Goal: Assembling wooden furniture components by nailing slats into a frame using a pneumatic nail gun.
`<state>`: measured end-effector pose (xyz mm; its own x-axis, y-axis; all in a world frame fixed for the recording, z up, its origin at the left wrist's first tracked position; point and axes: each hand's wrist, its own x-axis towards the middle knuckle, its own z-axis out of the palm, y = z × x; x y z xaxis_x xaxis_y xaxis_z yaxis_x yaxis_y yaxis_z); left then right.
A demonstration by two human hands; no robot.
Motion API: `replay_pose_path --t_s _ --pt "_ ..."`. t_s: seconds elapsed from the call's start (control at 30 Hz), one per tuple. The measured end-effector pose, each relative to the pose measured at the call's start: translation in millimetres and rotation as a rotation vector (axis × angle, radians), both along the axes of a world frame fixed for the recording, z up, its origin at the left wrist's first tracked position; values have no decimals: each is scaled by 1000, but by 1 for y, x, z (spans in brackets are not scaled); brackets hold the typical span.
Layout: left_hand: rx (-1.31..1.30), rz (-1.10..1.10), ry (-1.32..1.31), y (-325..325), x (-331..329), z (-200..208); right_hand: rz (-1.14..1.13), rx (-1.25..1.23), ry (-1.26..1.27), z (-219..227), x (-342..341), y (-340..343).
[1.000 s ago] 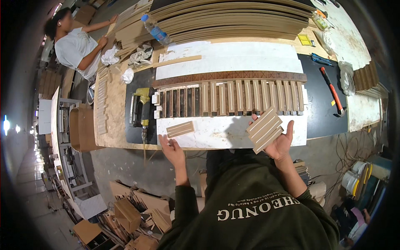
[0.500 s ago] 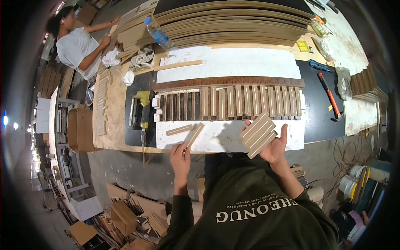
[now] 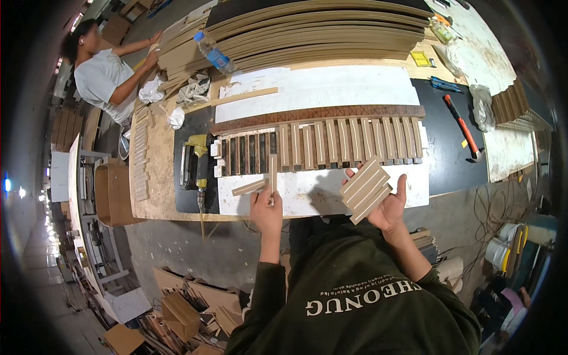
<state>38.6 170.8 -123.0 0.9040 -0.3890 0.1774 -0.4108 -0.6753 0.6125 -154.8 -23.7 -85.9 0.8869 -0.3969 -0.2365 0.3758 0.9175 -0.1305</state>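
My left hand pinches the near end of a short wooden strip, which stands almost straight away from me beside the slotted rack. In my palm-up right hand lies a fanned bunch of wooden strips with pale lines along them; the thumb is stretched out to the side. Beyond both hands sits the slotted rack. Strips fill its middle and right slots, while dark slots show at its left. A loose strip rests on the white board, left of the held one.
A yellow-and-black air nailer lies left of the rack. At the right are a red-handled hammer and a blue cutter. Stacked panels and a water bottle stand behind. Another person works at the far left.
My left hand has moved slightly right and away from me, turning its strip from a slant to nearly straight. The right hand keeps its bunch. The whole view has shifted slightly.
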Motion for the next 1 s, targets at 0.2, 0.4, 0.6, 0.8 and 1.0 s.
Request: replay_pose_path --t_s 0.2,0.4,0.6,0.8,1.0 --pt "-9 -55 -140 -20 26 -8 26 11 -38 2 1 5" --pt "78 -76 -145 -21 23 -10 5 53 -41 4 -3 9" --pt "26 -31 -81 -30 29 -15 5 24 -66 2 -6 7" --pt "86 -61 -283 -45 55 -24 40 21 -65 4 4 10" --pt "251 7 -279 36 71 -28 28 2 -30 4 7 12"
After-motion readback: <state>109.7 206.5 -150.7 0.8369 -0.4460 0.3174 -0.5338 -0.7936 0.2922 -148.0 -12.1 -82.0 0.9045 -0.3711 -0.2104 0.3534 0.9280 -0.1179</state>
